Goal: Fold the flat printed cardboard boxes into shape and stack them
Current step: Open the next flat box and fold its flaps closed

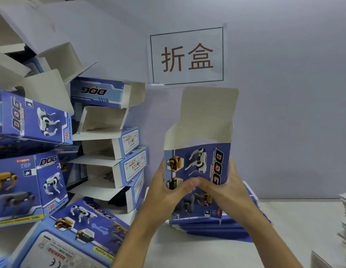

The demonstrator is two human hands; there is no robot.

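Above the flats, we clamp both hands on a box, best squeezed evenly along its creases.

"DOG" on held box, "折盒" on wall sign

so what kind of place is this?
Probably a packaging workstation for box folding: a wall sign reads "折盒", folded boxes are piled on the left, and flat blanks lie under the box in both hands.
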